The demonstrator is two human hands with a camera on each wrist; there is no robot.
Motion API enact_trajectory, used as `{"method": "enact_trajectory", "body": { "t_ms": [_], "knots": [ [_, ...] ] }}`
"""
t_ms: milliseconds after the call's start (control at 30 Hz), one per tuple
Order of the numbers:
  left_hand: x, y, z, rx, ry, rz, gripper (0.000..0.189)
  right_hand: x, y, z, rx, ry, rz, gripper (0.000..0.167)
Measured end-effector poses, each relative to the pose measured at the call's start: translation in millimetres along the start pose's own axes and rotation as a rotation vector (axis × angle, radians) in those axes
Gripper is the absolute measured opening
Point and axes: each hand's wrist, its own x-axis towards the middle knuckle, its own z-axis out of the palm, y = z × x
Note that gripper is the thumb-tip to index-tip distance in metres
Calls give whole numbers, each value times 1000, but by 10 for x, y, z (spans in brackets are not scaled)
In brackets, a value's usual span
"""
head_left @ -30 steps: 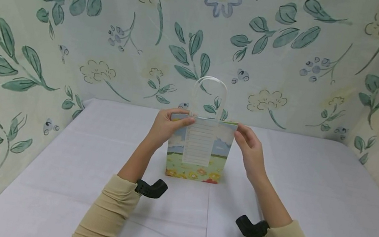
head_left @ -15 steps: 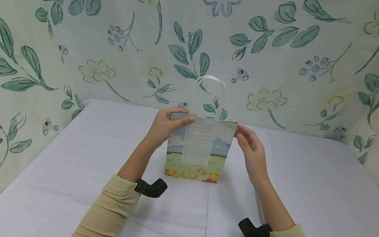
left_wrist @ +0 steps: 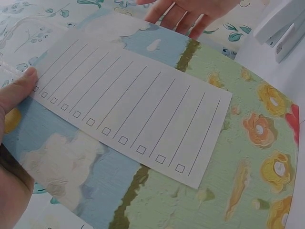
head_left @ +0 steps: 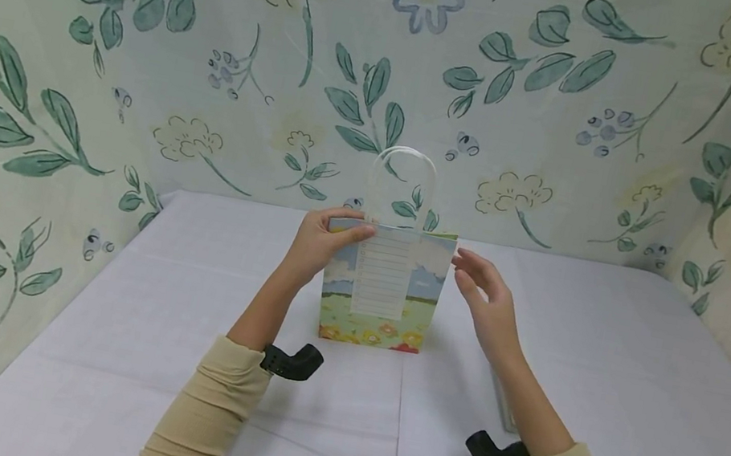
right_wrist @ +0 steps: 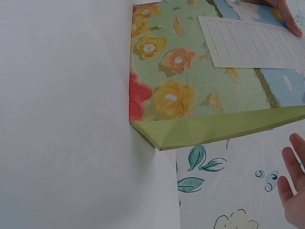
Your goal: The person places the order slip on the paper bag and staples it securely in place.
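A paper gift bag printed with sky, meadow and flowers stands upright on the table, its white handle looping up. A white checklist sheet with ruled lines and small boxes lies flat against its front. My left hand pinches the bag's top left edge, thumb in front at the sheet's upper corner, the other fingers behind. Just off the bag's right side is my right hand, fingers loosely bent and holding nothing. In the right wrist view the bag's green side panel shows, with a gap between it and the right hand.
A white stapler-like tool lies on the white-covered table, mostly hidden under my right forearm in the head view. Behind the table hangs a floral cloth. Each wrist carries a black camera mount.
My right hand has let go of the bag's right top edge and drawn slightly right and toward me. More of the tool beneath that forearm shows. Left hand and bag are still.
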Motion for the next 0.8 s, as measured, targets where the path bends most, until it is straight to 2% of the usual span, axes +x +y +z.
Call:
{"method": "enact_trajectory", "body": {
  "t_ms": [400, 567, 800],
  "knots": [
    [-8, 8, 7, -3, 17, -9, 31, -69, 57, -30, -103, 49, -23, 45],
    [5, -2, 3, -6, 7, 0, 32, -103, 73, -48, -122, 69, -12, 43],
    [12, -19, 0, 2, 14, -25, 33, -157, 104, -76, -154, 69, 8, 46]
  ]
}}
